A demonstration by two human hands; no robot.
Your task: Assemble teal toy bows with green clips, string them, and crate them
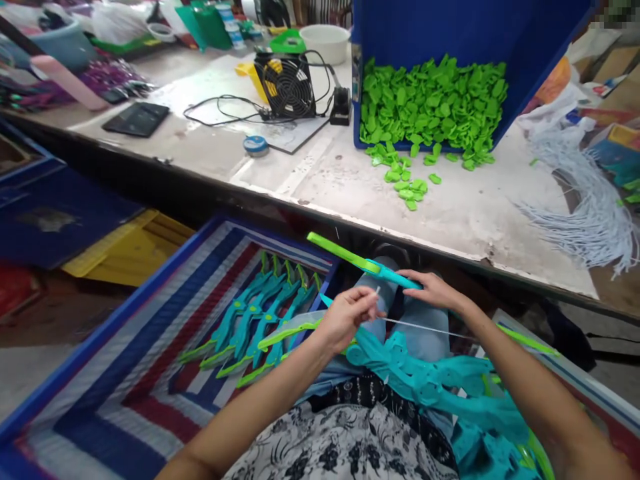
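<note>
Left hand: cord pinched at fingertips.
Right hand: plastic strip pinched at 4 o'clock end.
Strip axis: aligned 10-to-4 o'clock, at left hand's 12 o'clock.

Honestly can't make out a single word or number here. The little round blue tin on the table might have print on its lid, but it's way too blurry. Same with the blue-and-white container at the back, just smudgy bands, nothing legible.
</note>
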